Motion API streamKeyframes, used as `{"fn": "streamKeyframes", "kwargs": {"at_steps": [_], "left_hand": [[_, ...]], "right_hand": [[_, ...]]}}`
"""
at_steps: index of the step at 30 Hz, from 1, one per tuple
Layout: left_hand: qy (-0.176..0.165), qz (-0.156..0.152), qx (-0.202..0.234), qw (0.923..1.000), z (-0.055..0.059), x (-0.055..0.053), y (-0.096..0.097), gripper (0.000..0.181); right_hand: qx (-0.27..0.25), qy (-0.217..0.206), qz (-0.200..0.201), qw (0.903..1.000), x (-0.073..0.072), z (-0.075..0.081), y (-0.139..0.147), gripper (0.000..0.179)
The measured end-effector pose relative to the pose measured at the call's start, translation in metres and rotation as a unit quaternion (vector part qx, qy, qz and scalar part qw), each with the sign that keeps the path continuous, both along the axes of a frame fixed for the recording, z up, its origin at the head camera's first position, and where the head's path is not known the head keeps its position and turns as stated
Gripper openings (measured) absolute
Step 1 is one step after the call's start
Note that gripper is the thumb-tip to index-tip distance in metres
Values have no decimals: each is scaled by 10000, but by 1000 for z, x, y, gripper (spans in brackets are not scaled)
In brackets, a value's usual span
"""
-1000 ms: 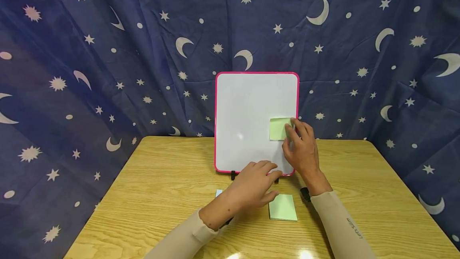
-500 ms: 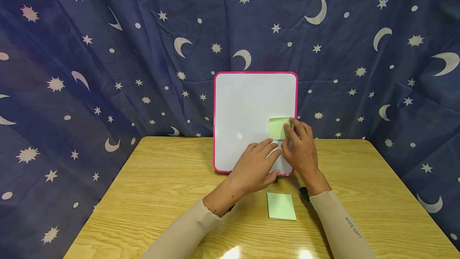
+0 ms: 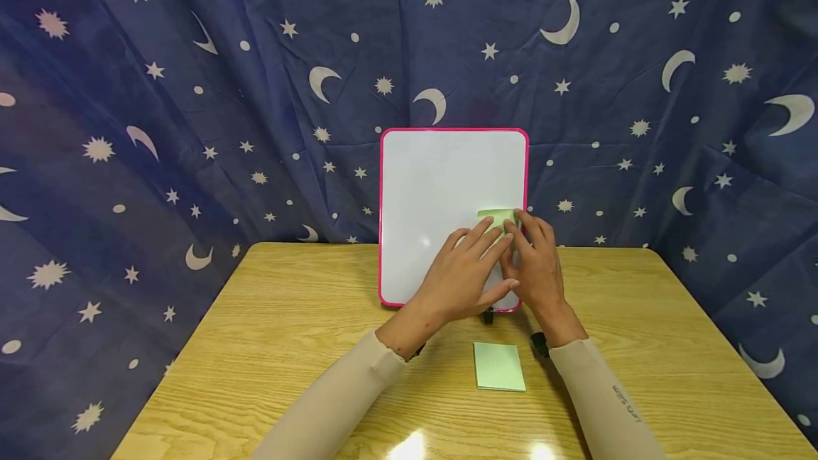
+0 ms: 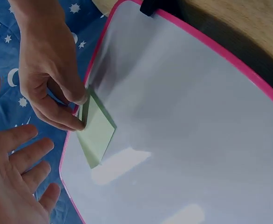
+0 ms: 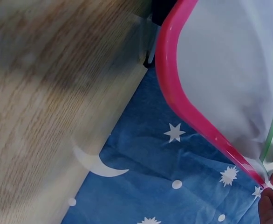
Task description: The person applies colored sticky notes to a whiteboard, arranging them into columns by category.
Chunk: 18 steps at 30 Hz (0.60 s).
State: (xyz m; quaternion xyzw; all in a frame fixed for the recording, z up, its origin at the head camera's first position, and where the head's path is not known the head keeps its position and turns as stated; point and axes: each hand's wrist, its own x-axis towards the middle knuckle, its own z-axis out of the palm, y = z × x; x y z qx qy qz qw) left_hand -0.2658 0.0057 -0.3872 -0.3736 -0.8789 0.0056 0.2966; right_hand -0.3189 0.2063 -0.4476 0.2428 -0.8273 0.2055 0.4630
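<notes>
A green sticky note (image 3: 495,215) sits low on the right side of a whiteboard (image 3: 441,176) with a pink frame. My right hand (image 3: 540,265) holds its right edge with bent fingertips; in the left wrist view the note (image 4: 99,133) bends up along that held edge. In the right wrist view it shows nearly edge-on. My left hand (image 3: 463,275) reaches up in front of the board with fingers spread, covering the note's lower part in the head view. The left wrist view shows that hand (image 4: 17,172) apart from the note, holding nothing.
A pad of green sticky notes (image 3: 499,366) lies on the wooden table (image 3: 307,304), in front of the board. Black stand feet (image 3: 488,316) support the whiteboard. Behind it hangs a blue curtain (image 3: 268,126) with moons and stars.
My left hand has risen from above the table, near the pad, to the note on the board. The right hand stays at the note's right edge.
</notes>
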Motion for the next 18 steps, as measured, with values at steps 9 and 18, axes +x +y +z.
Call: {"fn": "streamKeyframes", "kwargs": {"at_steps": [9, 18], "left_hand": [[-247, 104, 117, 9996, 0, -21, 13, 73], [-231, 207, -41, 9995, 0, -35, 23, 76]], "right_hand": [[46, 168, 36, 9998, -2, -2, 0, 42], [229, 566, 172, 9980, -3, 0, 0, 50]]}}
